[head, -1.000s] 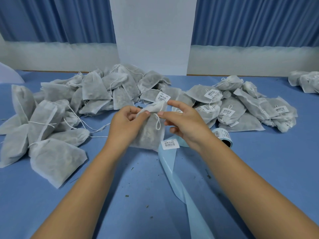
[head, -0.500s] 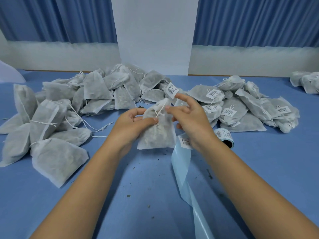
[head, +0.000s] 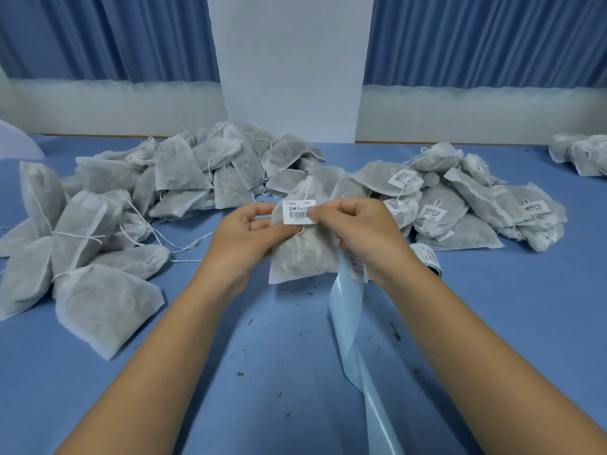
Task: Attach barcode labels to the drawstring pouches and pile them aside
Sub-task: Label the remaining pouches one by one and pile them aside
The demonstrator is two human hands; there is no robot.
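A grey drawstring pouch [head: 300, 256] is held upright above the blue table between both hands. My left hand [head: 244, 236] grips its left side near the neck. My right hand [head: 353, 229] pinches the right edge of a white barcode label [head: 297, 211] lying across the pouch's upper part. A heap of unlabelled pouches [head: 131, 205] lies to the left and at the back. Labelled pouches [head: 460, 205] are piled to the right. The label roll [head: 427, 257] sits behind my right wrist, and its pale blue backing strip [head: 348, 310] trails toward me.
Two more pouches [head: 581, 152] lie at the far right edge. Dark crumbs dot the table in front of me. A white pillar [head: 290, 67] and blue curtains [head: 486, 37] stand behind the table. A white rounded object [head: 16, 142] shows at the far left.
The label was pinched in my right hand above the pouch; it now lies flat across the pouch's upper part. The pouch has turned upright and the hands have closed in on it.
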